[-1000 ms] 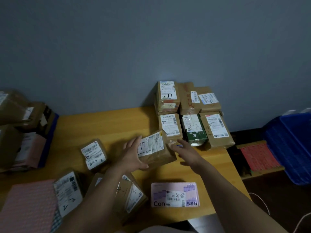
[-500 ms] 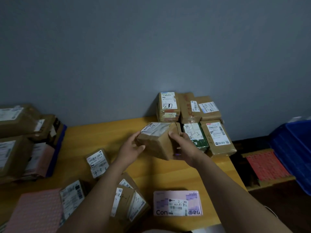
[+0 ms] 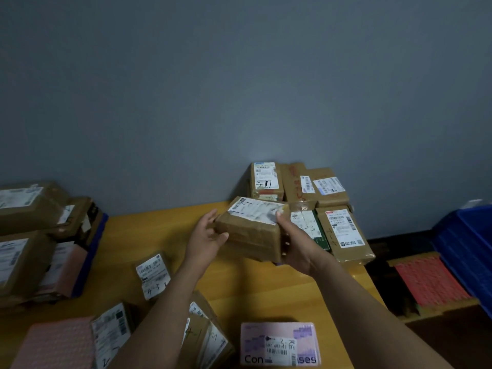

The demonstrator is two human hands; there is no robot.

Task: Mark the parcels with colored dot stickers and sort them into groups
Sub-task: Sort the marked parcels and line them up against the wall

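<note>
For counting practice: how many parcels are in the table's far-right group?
5 visible: back row, 5-1 parcel, red-scrawled parcel, rightmost parcel; front row, green parcel, brown parcel. The held parcel may hide more.

Left grip (image 3: pixel 206 239), right grip (image 3: pixel 298 247) bare; forearms bare to frame edge.
</note>
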